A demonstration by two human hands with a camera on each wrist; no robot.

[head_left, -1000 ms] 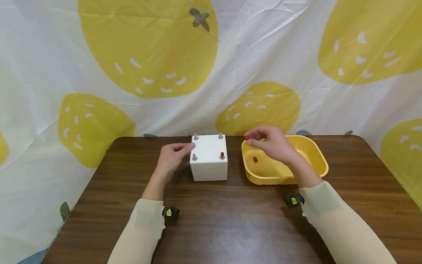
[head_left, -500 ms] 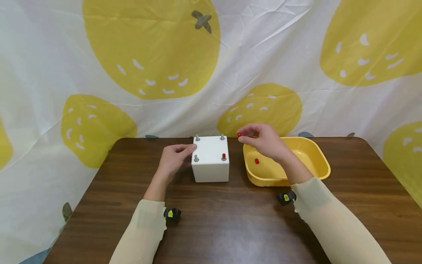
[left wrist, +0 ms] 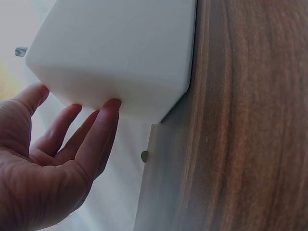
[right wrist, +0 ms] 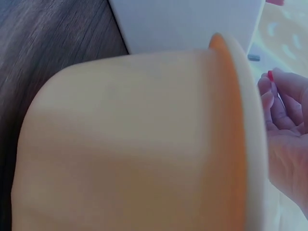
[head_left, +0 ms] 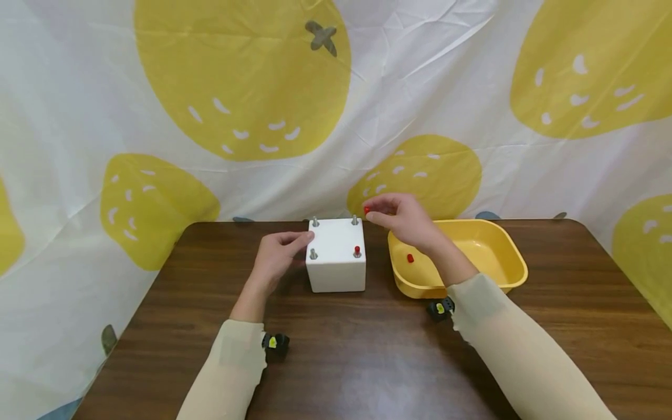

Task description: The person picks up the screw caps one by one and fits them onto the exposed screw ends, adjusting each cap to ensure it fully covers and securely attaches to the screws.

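A white box (head_left: 336, 276) has a metal bolt standing at each top corner; the near right one carries a red cap (head_left: 357, 250). My left hand (head_left: 274, 259) rests against the box's left side, thumb at the top edge and fingertips on the side face, as the left wrist view shows. My right hand (head_left: 408, 220) pinches another small red cap (head_left: 367, 210) between thumb and fingertips. That hand hovers just beyond the back right bolt (head_left: 354, 220). The back left bolt (head_left: 315, 221) and near left bolt (head_left: 313, 254) are bare.
Right of the box stands a yellow tray (head_left: 488, 248), partly under my right forearm. One red cap (head_left: 410, 258) lies inside, towards its left. Its wall (right wrist: 120, 134) fills much of the right wrist view. Behind the brown table (head_left: 336, 350) hangs a fruit-patterned cloth (head_left: 420, 76).
My right hand has moved left with the pinched red cap, from over the tray to near the back right bolt. My left hand stays against the box.
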